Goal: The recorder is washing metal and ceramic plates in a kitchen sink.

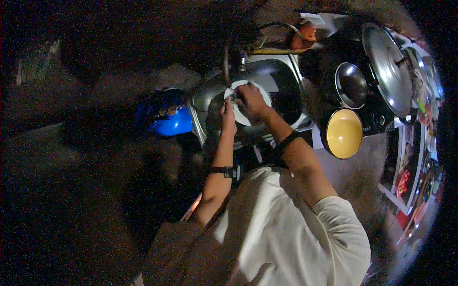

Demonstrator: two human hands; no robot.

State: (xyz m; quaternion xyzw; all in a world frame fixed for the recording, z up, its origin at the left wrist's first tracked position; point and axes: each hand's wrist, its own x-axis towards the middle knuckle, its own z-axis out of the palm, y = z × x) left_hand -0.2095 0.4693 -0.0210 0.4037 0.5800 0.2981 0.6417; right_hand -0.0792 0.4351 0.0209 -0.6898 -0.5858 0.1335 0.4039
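Observation:
Both my hands are over a metal sink basin, close together at a round white dish. My left hand is at the dish's left side, fingers closed around something small and dark that I cannot make out. My right hand lies over the middle of the dish with its fingers bent towards the left fingertips; whether it grips anything is hidden. A faucet stands behind the dish, and a thin hose or stream comes down at the dish's back left edge.
A blue plastic bag or container is left of the sink. To the right are a yellow bowl, a shiny metal bowl and a large metal lid or wok by a dark stove. The left side is very dark.

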